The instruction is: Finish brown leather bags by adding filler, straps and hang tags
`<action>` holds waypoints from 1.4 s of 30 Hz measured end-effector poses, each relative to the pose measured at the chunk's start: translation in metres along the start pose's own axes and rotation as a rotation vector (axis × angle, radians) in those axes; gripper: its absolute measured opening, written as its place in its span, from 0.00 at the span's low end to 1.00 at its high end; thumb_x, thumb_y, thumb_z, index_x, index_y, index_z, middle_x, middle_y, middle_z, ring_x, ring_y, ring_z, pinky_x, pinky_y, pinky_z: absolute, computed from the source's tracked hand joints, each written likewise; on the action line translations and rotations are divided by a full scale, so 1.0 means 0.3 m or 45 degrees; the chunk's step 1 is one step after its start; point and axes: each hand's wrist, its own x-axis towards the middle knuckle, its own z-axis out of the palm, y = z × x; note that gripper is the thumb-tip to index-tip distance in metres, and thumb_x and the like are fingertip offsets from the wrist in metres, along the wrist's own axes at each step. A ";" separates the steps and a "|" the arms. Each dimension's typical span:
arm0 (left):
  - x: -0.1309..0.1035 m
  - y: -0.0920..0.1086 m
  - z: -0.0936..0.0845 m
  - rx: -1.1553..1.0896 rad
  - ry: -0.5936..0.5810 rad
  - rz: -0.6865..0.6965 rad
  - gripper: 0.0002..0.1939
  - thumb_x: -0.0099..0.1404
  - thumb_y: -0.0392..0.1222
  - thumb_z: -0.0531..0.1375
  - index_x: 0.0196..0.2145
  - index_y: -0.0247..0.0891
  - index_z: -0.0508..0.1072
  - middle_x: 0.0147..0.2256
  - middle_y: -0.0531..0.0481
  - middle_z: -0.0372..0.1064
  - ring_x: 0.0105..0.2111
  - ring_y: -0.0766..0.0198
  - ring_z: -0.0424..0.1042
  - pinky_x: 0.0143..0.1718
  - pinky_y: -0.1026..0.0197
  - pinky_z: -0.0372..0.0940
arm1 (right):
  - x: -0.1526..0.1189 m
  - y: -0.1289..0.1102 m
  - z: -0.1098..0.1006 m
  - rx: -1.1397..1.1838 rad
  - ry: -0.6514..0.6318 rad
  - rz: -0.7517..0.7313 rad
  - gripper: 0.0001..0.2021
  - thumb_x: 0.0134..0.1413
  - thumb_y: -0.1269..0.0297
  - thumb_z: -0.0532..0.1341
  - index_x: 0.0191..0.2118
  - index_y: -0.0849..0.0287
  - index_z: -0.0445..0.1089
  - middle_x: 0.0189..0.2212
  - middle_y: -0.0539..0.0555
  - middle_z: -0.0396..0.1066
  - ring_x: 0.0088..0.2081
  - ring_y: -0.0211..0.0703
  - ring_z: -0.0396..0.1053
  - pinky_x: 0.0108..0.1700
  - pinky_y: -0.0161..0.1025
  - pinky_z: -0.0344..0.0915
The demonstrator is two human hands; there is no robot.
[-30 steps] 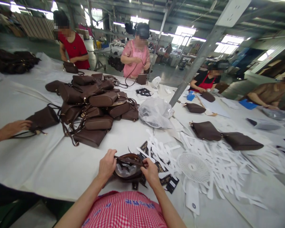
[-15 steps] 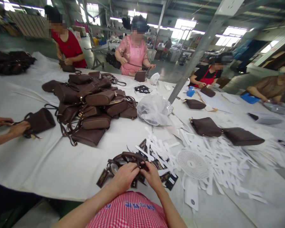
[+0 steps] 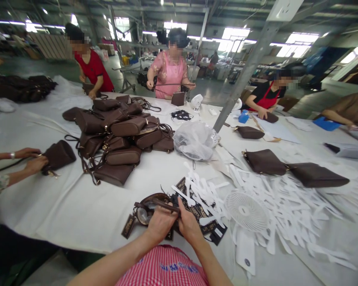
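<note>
A brown bag (image 3: 155,200) lies at the table's near edge, its opening toward me and clear plastic inside. My left hand (image 3: 162,222) is closed on the bag's dark brown strap. Opposite it, my right hand (image 3: 187,222) pinches the same strap, with the index finger pointing up along it. The two hands nearly touch. One black tag with gold print (image 3: 128,226) lies left of the bag; more black tags (image 3: 210,226) are spread right of my right hand. My fingertips partly hide the strap.
A pile of brown bags (image 3: 119,135) stands ahead, with a clear plastic bag (image 3: 193,141) beside it. White strips (image 3: 286,206) and a white fan (image 3: 246,210) lie right. A metal post (image 3: 241,75) rises beyond. A co-worker's hands (image 3: 35,159) hold a bag at left; other people work across the table.
The view has shifted slightly. My hands have moved along the strap, and my right index finger is now raised. The bag's opening shows more widely.
</note>
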 end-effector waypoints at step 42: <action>-0.101 -0.099 -0.010 -0.175 0.293 -0.319 0.06 0.67 0.35 0.52 0.32 0.37 0.66 0.31 0.48 0.68 0.34 0.58 0.65 0.36 0.54 0.56 | 0.012 -0.036 0.123 0.153 0.069 0.013 0.10 0.48 0.68 0.55 0.39 0.56 0.67 0.32 0.53 0.72 0.36 0.47 0.71 0.39 0.40 0.65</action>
